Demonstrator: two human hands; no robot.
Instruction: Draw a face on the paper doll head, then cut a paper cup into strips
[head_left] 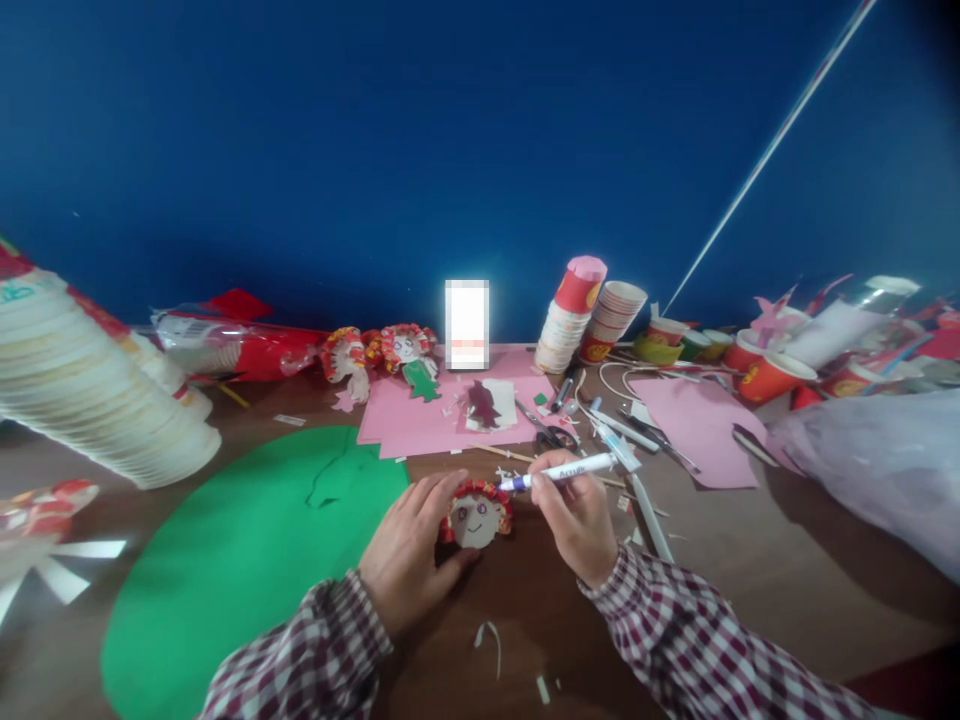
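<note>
Between my hands lies a small paper face (475, 524) with drawn eyes, a smile and curled red and yellow strips for hair. My left hand (414, 545) grips its left side, fingers at the top and thumb along the bottom edge. In my right hand (577, 515) is a white acrylic marker (574, 470), held like a pen. Its purple tip points at the hair on the upper right of the face; whether it touches cannot be made out. A green paper sheet (247, 560) with a rounded edge extends to the left of my left hand.
Black scissors (553, 437) and a hot glue gun (634, 480) lie beyond my right hand. Pink paper (420, 415) bears cut scraps at the back. Similar paper figures (409, 350) and stacked paper cups (566, 320) stand near the blue wall. A large cup stack (97, 370) leans at left.
</note>
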